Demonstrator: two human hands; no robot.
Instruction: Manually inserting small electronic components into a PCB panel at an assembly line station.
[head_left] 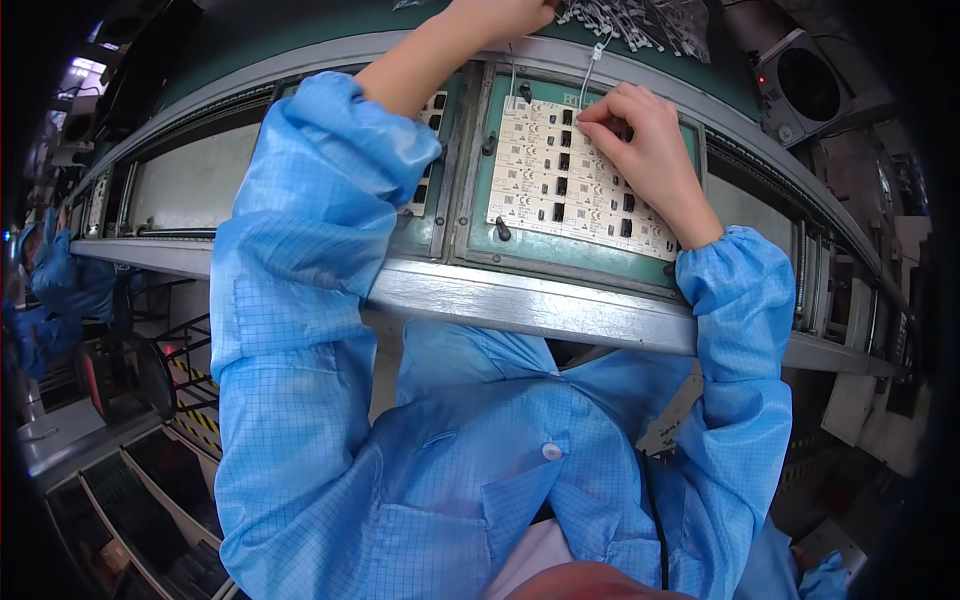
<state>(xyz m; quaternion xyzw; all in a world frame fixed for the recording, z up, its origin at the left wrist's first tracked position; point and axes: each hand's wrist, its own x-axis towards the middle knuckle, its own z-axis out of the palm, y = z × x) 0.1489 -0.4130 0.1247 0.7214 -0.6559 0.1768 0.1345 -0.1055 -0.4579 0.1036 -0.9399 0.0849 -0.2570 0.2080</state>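
Observation:
My right hand (640,135) is over the upper part of a white circuit board panel (535,170), thumb and forefinger pinched together. A thin white wire lead (587,78) runs from these fingertips to a small white connector (598,50) on the frame's far edge. Rows of small black components (563,162) stand on the panel, which lies in a green fixture (480,225). My left hand (500,16) reaches to the far side, beside a pile of white connector leads (625,20). The top edge cuts it off, so its grip is hidden.
A metal rail (530,300) runs along the near side of the line. Left of the fixture, another green fixture (425,215) is partly behind my left sleeve. A clear plastic bag (690,25) lies by the leads. A fan-like box (805,85) stands at the far right.

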